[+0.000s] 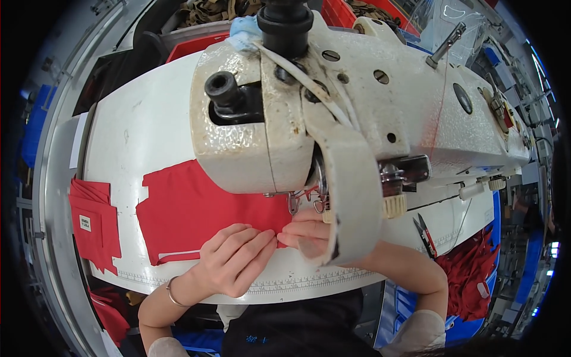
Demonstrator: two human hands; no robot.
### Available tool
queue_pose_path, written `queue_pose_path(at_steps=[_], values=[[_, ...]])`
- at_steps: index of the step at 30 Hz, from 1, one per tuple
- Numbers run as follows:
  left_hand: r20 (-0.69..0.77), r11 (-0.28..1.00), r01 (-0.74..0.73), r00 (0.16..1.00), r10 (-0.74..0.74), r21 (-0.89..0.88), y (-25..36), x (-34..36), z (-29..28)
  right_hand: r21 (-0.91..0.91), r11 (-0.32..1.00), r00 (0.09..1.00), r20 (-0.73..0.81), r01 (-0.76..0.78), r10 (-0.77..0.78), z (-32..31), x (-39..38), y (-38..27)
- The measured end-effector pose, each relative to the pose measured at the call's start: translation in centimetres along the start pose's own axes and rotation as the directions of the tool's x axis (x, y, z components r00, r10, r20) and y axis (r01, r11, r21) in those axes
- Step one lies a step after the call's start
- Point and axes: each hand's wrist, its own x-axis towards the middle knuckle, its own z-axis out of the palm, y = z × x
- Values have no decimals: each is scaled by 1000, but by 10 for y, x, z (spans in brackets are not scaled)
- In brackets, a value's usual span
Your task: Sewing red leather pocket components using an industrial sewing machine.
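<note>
Both hands [239, 257] pinch, v. close tog.

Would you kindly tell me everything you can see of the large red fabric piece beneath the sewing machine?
The large red fabric piece looks like plain woven cloth, lying mostly flat on the white table. Its upper left corner is notched, and a pale strip shows along its lower left edge. The sewing machine hides part of it. The left hand and right hand appear to pinch its near right edge.

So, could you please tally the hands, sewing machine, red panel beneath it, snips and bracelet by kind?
Left hand and right hand: 2
Sewing machine: 1
Red panel, layers uncounted: 1
Snips: 1
Bracelet: 1
Total: 6
</note>
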Motion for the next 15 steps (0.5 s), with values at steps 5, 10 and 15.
queue_pose_path(at_steps=[5,10,15], values=[[127,995,-97,987,94,20,0,3,-8,-407,827,921,137,389,-366,-24,18,-17],[318,986,-39,944,89,-163,-7,-3,-2,-536,680,861,386,501,-331,-25,12,-32],[384,897,322,903,-195,-302,-10,5,6,-491,731,858,445,473,-256,-30,18,-35]])
